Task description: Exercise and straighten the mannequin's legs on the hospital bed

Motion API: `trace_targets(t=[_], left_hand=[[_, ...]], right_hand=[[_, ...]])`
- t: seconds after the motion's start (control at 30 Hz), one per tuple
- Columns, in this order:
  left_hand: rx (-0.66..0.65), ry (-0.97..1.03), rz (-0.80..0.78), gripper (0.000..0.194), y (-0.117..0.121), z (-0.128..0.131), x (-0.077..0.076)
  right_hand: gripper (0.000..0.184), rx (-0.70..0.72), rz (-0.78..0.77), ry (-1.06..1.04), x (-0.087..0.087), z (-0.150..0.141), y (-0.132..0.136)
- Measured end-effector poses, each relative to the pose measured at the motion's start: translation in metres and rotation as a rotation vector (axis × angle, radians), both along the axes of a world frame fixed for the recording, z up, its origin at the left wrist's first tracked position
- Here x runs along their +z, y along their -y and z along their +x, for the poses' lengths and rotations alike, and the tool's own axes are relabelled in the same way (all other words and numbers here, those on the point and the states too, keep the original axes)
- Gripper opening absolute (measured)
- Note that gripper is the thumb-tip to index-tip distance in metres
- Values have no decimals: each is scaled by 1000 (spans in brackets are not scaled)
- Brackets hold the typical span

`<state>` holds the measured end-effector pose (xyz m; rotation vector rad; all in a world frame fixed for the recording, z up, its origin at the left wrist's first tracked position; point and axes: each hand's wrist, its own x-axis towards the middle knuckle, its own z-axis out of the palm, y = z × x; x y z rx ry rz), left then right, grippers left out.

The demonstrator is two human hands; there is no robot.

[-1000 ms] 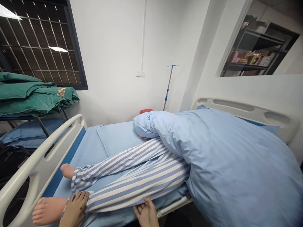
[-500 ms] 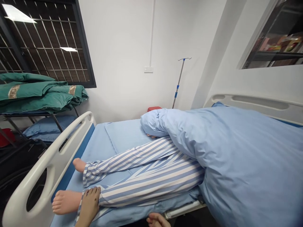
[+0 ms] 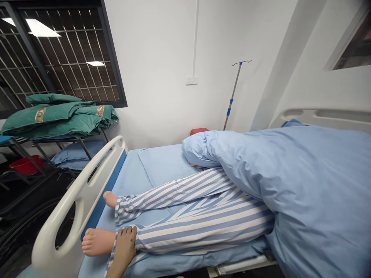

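A manikin in blue-and-white striped pyjama trousers (image 3: 188,220) lies on a hospital bed, its bare feet (image 3: 97,241) toward the white footboard (image 3: 78,200). A light blue quilt (image 3: 290,181) is folded back over its upper body. My left hand (image 3: 124,247) lies flat on the near trouser cuff at the ankle, fingers stretched out. My right hand is out of the picture below the bottom edge.
Folded green quilts (image 3: 60,117) sit on a dark rack at the left, with a blue pillow (image 3: 77,154) and a red basin (image 3: 26,164) under it. An IV pole (image 3: 232,96) stands by the far wall. A barred window (image 3: 58,50) is at the upper left.
The view has swung left and up. My right hand, which held the lower trouser edge, has slipped down out of sight. My left hand stays on the ankle cuff.
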<state>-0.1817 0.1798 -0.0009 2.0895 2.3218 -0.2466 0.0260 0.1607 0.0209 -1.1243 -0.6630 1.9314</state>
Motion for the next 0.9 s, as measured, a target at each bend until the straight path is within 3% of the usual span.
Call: trace_targets(t=[0.17, 0.27, 0.37, 0.7, 0.8, 0.9], left_hand=[[6, -3, -12, 60, 0, 1, 2], [24, -5, -24, 56, -1, 4, 7], [36, 1, -54, 54, -1, 6, 12], [-5, -16, -65, 54, -1, 5, 13], [-12, -33, -94, 56, -1, 3, 15], [-19, -23, -85, 58, 0, 2, 16]], right_hand=[[39, 78, -190, -196, 64, -164, -49], [40, 113, -202, -219, 77, -210, -55], [40, 139, -210, -227, 69, -201, -48], [15, 83, -137, -137, 48, -82, -70], [19, 72, -100, -88, 47, -65, -68], [22, 88, -52, -43, 51, -68, -61]])
